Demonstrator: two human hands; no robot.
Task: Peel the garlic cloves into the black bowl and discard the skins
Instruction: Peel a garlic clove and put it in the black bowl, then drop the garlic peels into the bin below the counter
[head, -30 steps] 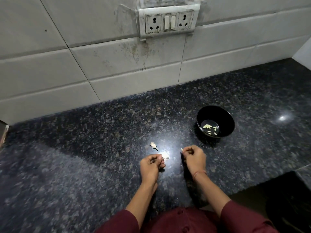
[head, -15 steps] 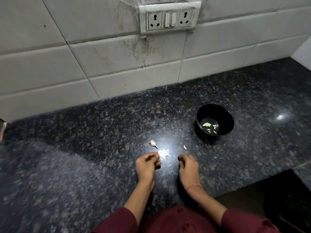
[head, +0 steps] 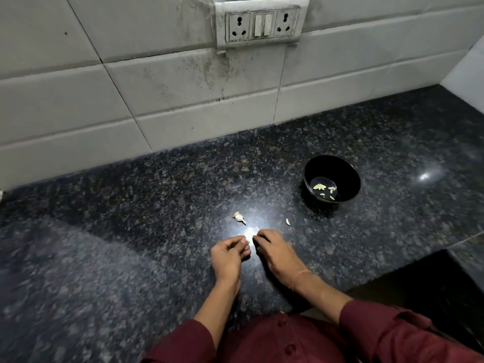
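Now that the right hand (head: pixel 275 254) has left a small pale bit (head: pixel 288 221) on the counter (head: pixel 157 205) short of the black bowl (head: pixel 340 171) (clove or skin, I cannot tell), it has swung back to the left hand (head: pixel 229 255), so another peel seems to be starting. Both rest low with fingers curled and tips nearly meeting. Whether they hold a clove is hidden, and an unpeeled garlic piece (head: pixel 238 216) lies just beyond.

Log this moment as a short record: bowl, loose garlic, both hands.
bowl: black bowl upright on the granite counter, beyond the hands, to the right
in bowl: several pale cloves
on counter: a whitish garlic piece, and a small clove nearer the bowl
left hand: fingers curled, low over the counter; contents too small to tell
right hand: fingers curled, tips close to the left hand; contents not visible
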